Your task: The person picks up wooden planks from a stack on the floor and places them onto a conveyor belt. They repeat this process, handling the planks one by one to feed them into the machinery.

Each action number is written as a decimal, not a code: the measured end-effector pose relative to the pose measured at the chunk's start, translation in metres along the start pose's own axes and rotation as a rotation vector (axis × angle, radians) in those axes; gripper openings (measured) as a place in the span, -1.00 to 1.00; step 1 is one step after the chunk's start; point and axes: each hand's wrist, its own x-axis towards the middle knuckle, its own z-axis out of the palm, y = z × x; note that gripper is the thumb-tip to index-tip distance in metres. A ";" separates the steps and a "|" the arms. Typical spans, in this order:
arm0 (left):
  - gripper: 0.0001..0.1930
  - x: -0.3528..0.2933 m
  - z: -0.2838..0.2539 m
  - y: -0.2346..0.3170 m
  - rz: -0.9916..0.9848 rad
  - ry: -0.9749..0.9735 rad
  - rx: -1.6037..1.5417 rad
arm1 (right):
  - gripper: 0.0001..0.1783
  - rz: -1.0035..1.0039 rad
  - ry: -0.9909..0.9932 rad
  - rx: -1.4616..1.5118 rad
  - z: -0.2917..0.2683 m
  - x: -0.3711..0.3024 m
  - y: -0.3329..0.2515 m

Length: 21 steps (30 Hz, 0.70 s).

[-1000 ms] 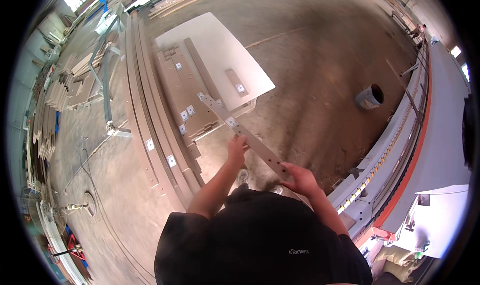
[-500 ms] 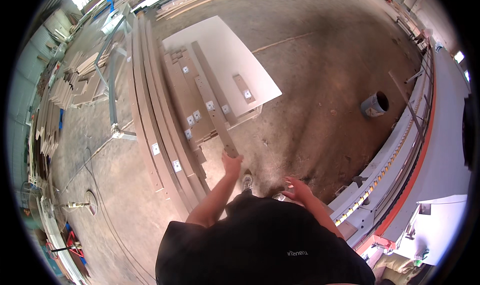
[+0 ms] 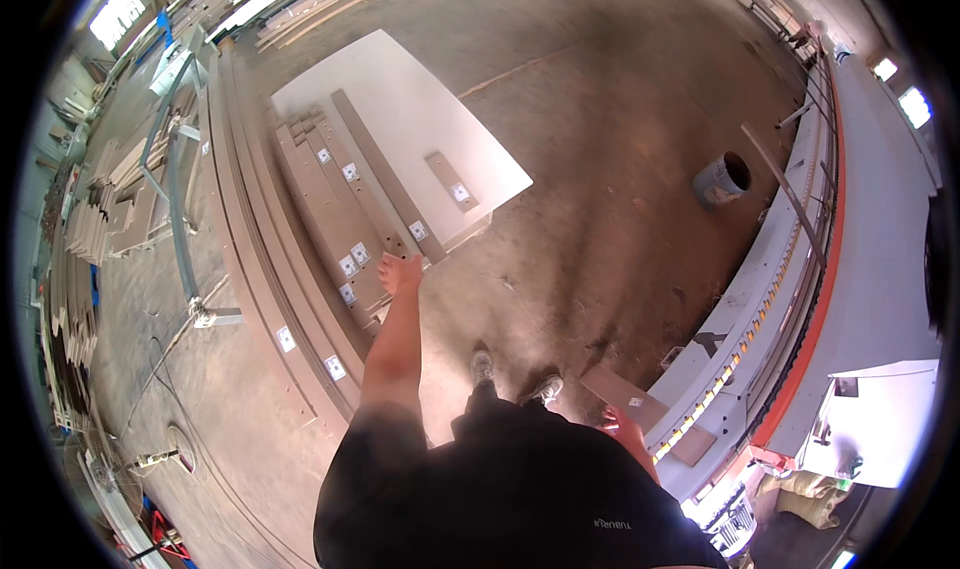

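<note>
In the head view, the only 1 there is, the white board [image 3: 420, 119] carries several brown pieces, and the holed strip [image 3: 370, 204] lies along its left half, its near end under the left hand [image 3: 400, 272]. The strip's long axis runs from that hand away toward the far left corner of the white board, roughly in line with the white board's long left side, so its length lies ahead of the hand and slightly left, with only the near end within the fingers' cover. The left hand is at the white board's near edge, its fingers bent over the strip end and touching it; I cannot tell whether they grasp it or merely rest there. Just to the strip's right on the white board is a long plain strip [image 3: 380, 166], nearly parallel, and further right a short piece [image 3: 445, 169]; to its left are wide brown panels [image 3: 320, 204]. The right hand [image 3: 624, 431] is well apart, to the right of the white board and nearer the person, its fingers loosely parted with nothing visible in them; beside it lies a loose brown panel [image 3: 620, 389], and I cannot tell whether they touch. Of the 2 hands, the left is clearly the nearer to the holed strip. Left of the white board runs a stack of long boards [image 3: 265, 229].
</note>
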 end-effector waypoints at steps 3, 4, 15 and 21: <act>0.13 0.000 0.002 -0.006 0.086 0.061 0.082 | -0.21 0.046 -0.040 0.017 0.003 -0.007 0.006; 0.14 0.003 0.004 -0.004 0.080 0.055 0.086 | -0.21 0.062 -0.043 -0.001 0.004 -0.011 0.008; 0.02 0.041 -0.002 0.012 -0.013 0.064 0.135 | -0.25 0.230 -0.041 -0.038 0.003 -0.055 0.004; 0.00 0.037 -0.005 0.026 -0.033 0.008 0.157 | -0.26 0.218 -0.004 -0.022 0.018 -0.058 0.002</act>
